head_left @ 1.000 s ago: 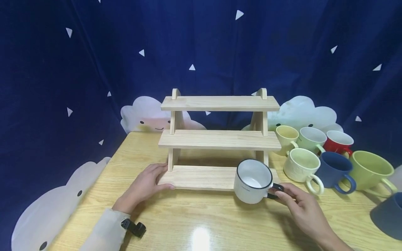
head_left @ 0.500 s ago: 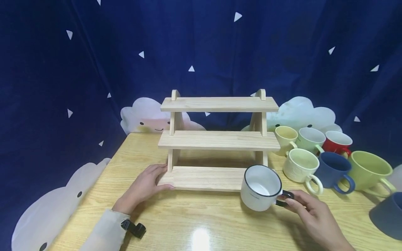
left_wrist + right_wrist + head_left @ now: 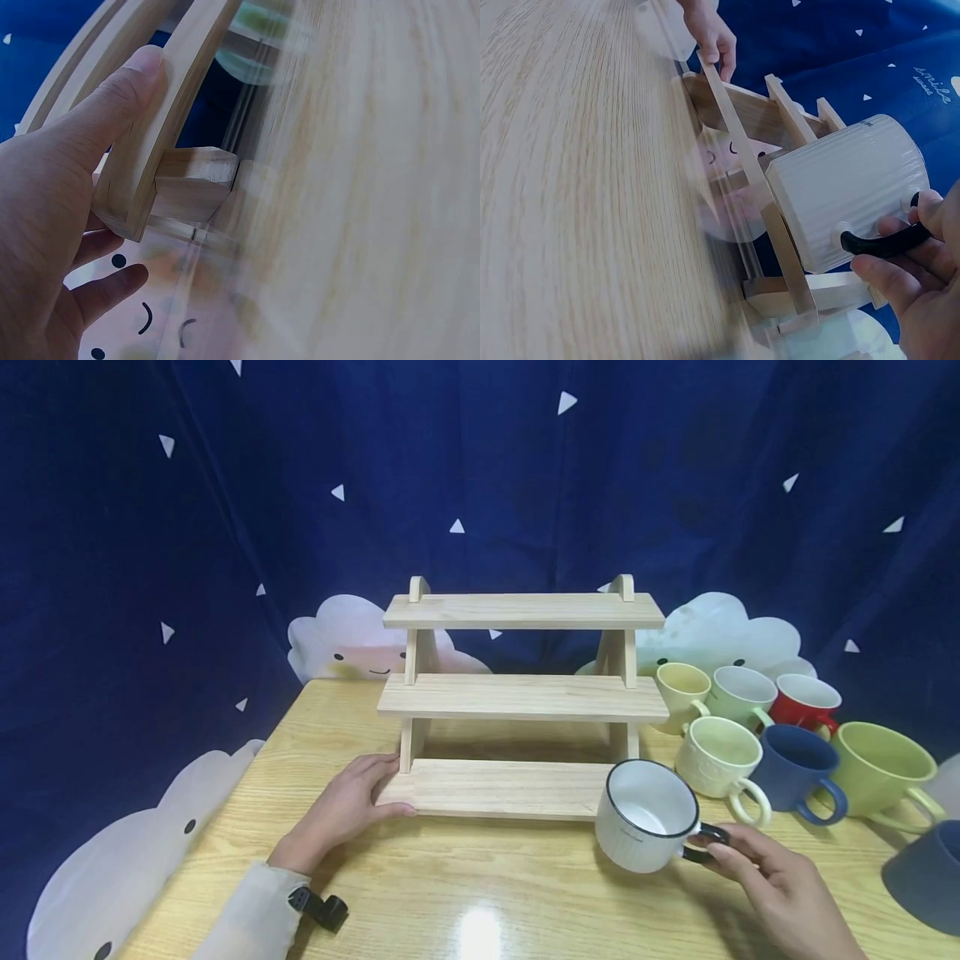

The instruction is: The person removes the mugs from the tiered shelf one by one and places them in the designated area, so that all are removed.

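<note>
My right hand (image 3: 783, 881) pinches the black handle of a white mug (image 3: 647, 852) with a dark rim. The mug is upright in front of the right end of the bottom shelf, seemingly held above the table. Vertical ribs show on its side in the right wrist view, where fingers and thumb are on the handle (image 3: 885, 244). My left hand (image 3: 341, 806) grips the left end of the lowest board of a three-tier wooden shelf stand (image 3: 517, 695). Its thumb lies along the board's front edge in the left wrist view, with the other fingers round the end.
Right of the stand are a yellow mug (image 3: 681, 710), a pale green mug (image 3: 738, 700), a red mug (image 3: 801, 708), a cream mug (image 3: 716, 764), a blue mug (image 3: 791, 777), a large olive-green mug (image 3: 873, 772) and a grey-blue mug (image 3: 926, 877). A blue curtain (image 3: 510, 460) hangs behind.
My right hand has drawn the white mug rightward and slightly toward me, off from in front of the lowest shelf. The left hand has stayed on the shelf's end.
</note>
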Demonstrator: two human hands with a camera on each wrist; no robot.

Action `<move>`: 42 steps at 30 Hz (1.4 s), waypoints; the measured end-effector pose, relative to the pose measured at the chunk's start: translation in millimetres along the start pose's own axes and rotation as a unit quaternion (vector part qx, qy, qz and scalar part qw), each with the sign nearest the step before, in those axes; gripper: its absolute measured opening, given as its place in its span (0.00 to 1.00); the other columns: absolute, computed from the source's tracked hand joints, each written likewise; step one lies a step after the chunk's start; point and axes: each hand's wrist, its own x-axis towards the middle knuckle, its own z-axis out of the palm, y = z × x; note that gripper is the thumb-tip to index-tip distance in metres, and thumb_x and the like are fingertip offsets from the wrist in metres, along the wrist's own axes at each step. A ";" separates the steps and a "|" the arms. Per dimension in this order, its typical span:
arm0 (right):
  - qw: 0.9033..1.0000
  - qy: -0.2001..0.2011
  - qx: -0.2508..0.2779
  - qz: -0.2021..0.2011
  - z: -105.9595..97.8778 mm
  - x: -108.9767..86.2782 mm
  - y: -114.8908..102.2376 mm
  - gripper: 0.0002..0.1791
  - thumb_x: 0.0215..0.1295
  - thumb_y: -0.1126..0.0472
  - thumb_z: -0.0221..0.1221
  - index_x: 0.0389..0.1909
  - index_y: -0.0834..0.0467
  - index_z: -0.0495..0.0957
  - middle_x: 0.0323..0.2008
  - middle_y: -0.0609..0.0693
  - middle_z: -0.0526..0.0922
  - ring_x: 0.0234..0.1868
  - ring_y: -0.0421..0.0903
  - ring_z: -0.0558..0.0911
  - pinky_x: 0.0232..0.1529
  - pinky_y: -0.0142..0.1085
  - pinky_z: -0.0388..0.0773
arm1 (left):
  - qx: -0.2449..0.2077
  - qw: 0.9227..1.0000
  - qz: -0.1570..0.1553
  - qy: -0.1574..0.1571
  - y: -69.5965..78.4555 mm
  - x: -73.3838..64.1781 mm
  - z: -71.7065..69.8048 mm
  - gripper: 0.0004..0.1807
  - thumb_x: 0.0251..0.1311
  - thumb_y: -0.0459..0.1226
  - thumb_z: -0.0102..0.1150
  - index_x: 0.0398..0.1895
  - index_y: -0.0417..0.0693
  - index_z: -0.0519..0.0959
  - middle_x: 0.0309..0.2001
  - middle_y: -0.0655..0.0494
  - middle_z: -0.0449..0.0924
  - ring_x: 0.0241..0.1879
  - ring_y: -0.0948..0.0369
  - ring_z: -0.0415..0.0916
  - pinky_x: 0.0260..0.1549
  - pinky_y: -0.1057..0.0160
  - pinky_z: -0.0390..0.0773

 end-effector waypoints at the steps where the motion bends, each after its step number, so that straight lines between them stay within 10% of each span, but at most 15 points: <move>1: 1.000 -0.001 0.002 0.002 -0.4 -0.3 0.9 0.08 0.72 0.62 0.57 0.47 0.54 0.82 0.38 0.42 0.85 0.37 0.32 0.81 0.33 0.26 0.79 | -0.001 1.000 -0.001 0.000 0.1 0.0 -0.2 0.46 0.48 0.66 0.64 0.61 0.41 0.76 0.62 0.48 0.74 0.63 0.47 0.68 0.63 0.46 0.68; 15: 1.000 0.003 0.027 -0.011 -14.3 -5.5 12.2 0.11 0.72 0.65 0.55 0.51 0.62 0.78 0.43 0.33 0.83 0.39 0.30 0.83 0.33 0.25 0.82 | -0.007 1.000 -0.003 -0.002 -0.3 -0.6 -0.4 0.46 0.47 0.66 0.65 0.62 0.42 0.76 0.63 0.49 0.73 0.63 0.48 0.68 0.63 0.46 0.68; 32: 0.998 0.028 0.004 0.060 -33.1 -17.5 41.5 0.14 0.75 0.63 0.51 0.54 0.68 0.75 0.41 0.50 0.86 0.36 0.28 0.81 0.29 0.31 0.85 | -0.001 1.000 0.005 0.005 0.3 0.1 -0.6 0.45 0.48 0.64 0.66 0.61 0.40 0.76 0.62 0.48 0.74 0.63 0.47 0.68 0.64 0.46 0.67; 42: 0.994 0.083 0.049 0.053 -37.0 -28.7 65.7 0.08 0.72 0.69 0.53 0.46 0.71 0.75 0.37 0.29 0.81 0.37 0.25 0.80 0.27 0.30 0.84 | -0.009 1.000 -0.001 0.002 0.2 -0.1 -0.2 0.45 0.47 0.66 0.65 0.60 0.42 0.77 0.63 0.49 0.73 0.63 0.47 0.68 0.64 0.46 0.67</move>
